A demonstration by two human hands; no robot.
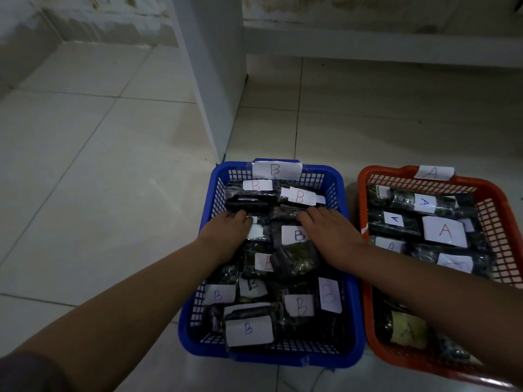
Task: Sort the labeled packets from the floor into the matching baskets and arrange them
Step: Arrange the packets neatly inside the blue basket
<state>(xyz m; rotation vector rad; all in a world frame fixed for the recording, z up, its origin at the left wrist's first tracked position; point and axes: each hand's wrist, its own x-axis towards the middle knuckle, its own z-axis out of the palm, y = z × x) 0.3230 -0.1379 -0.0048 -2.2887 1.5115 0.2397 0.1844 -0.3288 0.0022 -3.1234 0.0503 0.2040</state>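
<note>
Packets (297, 234) marked B fill the blue basket (357, 315) on the floor; my left hand (226, 234) and right hand (328, 232) lie on the pile, fingers flat and gripping nothing. Pressing or sweeping too hard could, I judge, flip labels face down or shove one over into the orange basket (368, 321) just beside.

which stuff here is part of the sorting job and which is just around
Part of the job:
blue basket tagged B
B-labelled packets inside it
orange basket tagged A
A-labelled packets inside it
left hand and right hand, both on the B packets

Just around:
white pillar
tiled floor
stained wall
</note>
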